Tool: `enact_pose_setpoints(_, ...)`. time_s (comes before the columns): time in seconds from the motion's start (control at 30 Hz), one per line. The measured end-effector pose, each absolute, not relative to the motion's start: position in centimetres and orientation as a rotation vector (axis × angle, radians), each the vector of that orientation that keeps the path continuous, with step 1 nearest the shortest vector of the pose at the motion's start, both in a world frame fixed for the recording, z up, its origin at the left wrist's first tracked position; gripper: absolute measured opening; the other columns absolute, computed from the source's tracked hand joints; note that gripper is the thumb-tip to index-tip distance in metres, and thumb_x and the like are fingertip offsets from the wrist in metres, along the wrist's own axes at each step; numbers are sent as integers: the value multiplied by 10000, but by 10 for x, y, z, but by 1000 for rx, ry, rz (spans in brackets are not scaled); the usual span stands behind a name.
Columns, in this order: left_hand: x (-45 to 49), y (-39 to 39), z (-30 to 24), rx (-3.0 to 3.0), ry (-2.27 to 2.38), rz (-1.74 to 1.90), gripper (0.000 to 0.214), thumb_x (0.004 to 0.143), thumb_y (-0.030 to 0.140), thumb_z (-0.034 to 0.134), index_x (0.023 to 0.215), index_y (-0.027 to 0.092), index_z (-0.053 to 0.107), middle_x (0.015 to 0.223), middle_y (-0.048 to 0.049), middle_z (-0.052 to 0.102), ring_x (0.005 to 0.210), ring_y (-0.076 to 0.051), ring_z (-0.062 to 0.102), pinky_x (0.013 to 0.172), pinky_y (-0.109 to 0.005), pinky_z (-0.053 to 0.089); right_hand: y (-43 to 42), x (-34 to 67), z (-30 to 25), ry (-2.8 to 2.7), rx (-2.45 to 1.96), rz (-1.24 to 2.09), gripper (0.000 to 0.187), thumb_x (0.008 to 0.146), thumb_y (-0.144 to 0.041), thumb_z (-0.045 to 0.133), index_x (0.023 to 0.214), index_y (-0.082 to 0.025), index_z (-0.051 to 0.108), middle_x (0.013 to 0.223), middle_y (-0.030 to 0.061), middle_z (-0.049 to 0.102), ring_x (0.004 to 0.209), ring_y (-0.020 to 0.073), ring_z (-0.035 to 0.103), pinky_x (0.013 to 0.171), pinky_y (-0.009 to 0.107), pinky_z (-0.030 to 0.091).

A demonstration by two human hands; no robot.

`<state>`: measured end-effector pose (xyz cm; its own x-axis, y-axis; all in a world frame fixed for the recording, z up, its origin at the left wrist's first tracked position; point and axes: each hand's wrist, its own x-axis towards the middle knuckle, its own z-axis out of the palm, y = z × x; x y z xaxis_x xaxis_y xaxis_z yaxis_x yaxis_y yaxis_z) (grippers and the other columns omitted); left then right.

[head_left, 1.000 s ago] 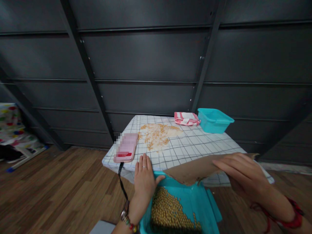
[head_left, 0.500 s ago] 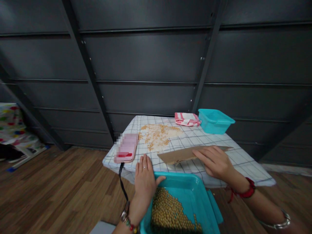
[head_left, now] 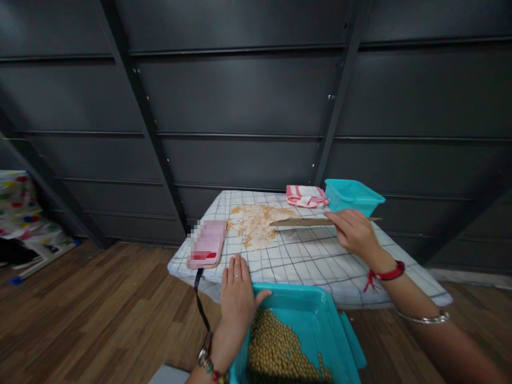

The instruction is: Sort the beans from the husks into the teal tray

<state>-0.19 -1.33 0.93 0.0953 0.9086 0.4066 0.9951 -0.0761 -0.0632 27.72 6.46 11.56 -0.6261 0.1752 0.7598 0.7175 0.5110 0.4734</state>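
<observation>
Wall of dark grey metal panels [head_left: 248,96] fills the upper half, w/ brown wood-plank floor [head_left: 80,309] below. Centre: small table under a white cloth w/ black grid [head_left: 312,261]. At its near edge sits a large teal plastic tub [head_left: 304,304], part-filled w/ yellow-tan beans [head_left: 276,352]. A flat brown cardboard sheet [head_left: 304,222] is held roughly level just above the cloth at mid-table, its L end over a loose pile of pale tan grains [head_left: 254,224]. Far R corner: small teal plastic tub [head_left: 352,196], w/ a folded pink-and-white striped cloth [head_left: 306,195] just beside it. A pink phone [head_left: 207,244] w/ black strap lies at the L edge. Right hand [head_left: 354,232] is clamped on the sheet's R part, fingers closed over the top. Left hand [head_left: 237,296] lies flat at the table's near edge, fingers straight and close together, thumb hooked over the big tub's rim.
</observation>
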Motion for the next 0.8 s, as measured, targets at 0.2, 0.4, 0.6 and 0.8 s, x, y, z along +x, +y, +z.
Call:
enact_pose_setpoints(0.2, -4, -11, 0, -2035, -1842, -449, 864, 695, 684, 399, 1254, 25, 419, 1311, -247, 440, 1214, -342, 400, 974, -484, 367, 83, 266, 109, -2167, -715, -1075, 433, 619, 8, 374, 977, -139, 568, 713, 56, 597, 682, 195, 509, 607, 315, 380)
enact_pose_setpoints(0.4, -4, -11, 0, -2033, -1846, -442, 855, 698, 680, 398, 1252, 29, 423, 1317, -245, 434, 1227, -344, 383, 978, -487, 359, 78, 265, 108, -2195, -682, -1052, 432, 634, 10, 373, 997, -141, 554, 736, 55, 600, 697, 189, 506, 616, 308, 387)
enact_pose_setpoints(0.6, -3, -10, 2, -2053, -1852, -423, 883, 677, 686, 429, 1254, 17, 416, 1315, -253, 431, 1215, -345, 400, 971, -491, 363, 74, 269, 111, -2184, -665, -1025, 423, 641, 14, 375, 1006, -115, 545, 771, 75, 600, 730, 198, 503, 640, 318, 395)
enact_pose_setpoints(0.8, -2, -9, 1, -2047, -1859, -446, 886, 671, 687, 439, 1251, 18, 421, 1316, -251, 430, 1223, -346, 389, 979, -491, 358, 82, 266, 108, -2181, -711, -1061, 426, 626, 9, 379, 985, -131, 561, 738, 61, 597, 703, 197, 496, 624, 318, 380)
